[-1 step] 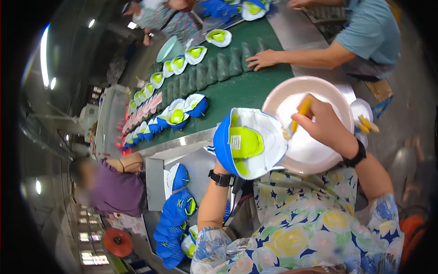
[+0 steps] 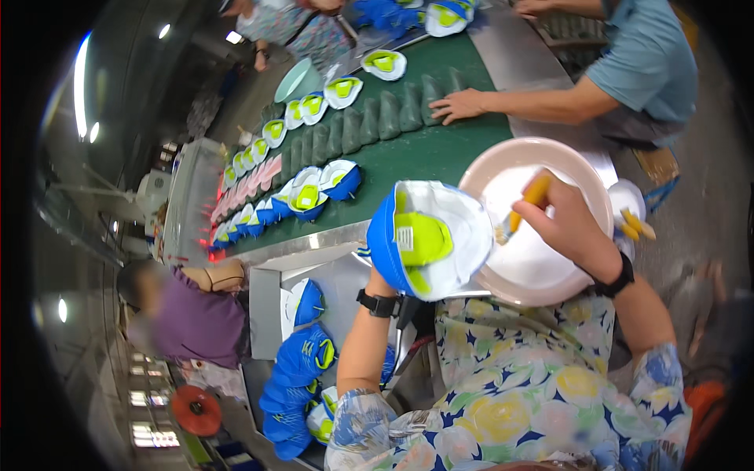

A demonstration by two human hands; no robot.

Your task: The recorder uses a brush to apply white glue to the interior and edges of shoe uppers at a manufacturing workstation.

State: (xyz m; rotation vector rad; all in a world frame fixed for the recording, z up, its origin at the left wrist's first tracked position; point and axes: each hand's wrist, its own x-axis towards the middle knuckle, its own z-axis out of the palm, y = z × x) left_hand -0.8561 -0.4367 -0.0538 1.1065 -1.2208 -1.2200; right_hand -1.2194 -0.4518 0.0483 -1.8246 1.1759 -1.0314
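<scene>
My left hand, with a black watch on its wrist, holds up a blue and white shoe upper with a lime green inside; the upper hides most of the fingers. My right hand grips a yellow-handled brush. The bristles sit near the upper's right edge, above a round pink bowl with white liquid in it. The bowl rests at the near edge of the metal bench.
A green conveyor belt carries rows of similar uppers and dark green moulds. A co-worker's hand rests on the belt. A person in purple sits at the left. Blue uppers are piled below. A white cup of brushes stands to the right.
</scene>
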